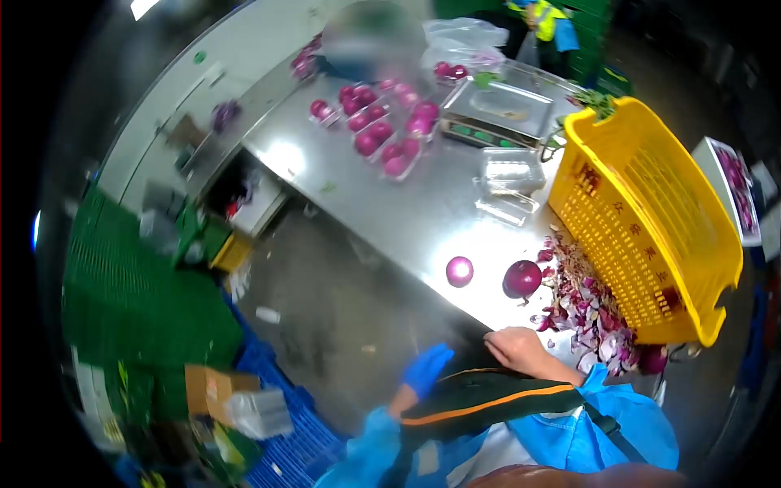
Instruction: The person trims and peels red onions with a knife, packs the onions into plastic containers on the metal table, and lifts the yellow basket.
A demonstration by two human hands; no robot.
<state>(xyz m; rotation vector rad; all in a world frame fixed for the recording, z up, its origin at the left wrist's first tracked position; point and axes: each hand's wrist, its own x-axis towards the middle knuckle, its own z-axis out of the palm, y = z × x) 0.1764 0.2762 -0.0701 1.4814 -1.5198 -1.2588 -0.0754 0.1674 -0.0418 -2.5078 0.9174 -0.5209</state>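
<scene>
My left hand [425,372], in a blue glove, is held low in front of my apron, off the table edge; its fingers are stretched out and nothing shows in them. My bare right hand [522,351] is at the near edge of the metal table [374,220], fingers pointing left and slightly apart, with no object visible in them. Beyond it sit a large dark red onion [522,279] and a smaller, shiny peeled onion [460,272]. A heap of onion skins [598,317] spreads to the right of my right hand.
A tall yellow crate [651,220] stands tilted on the table's right side. Clear plastic trays [511,175] are by a scale [498,114]. Several packed onions [374,138] lie farther back, near a blurred person [370,41]. Blue pallets [293,439] are at lower left.
</scene>
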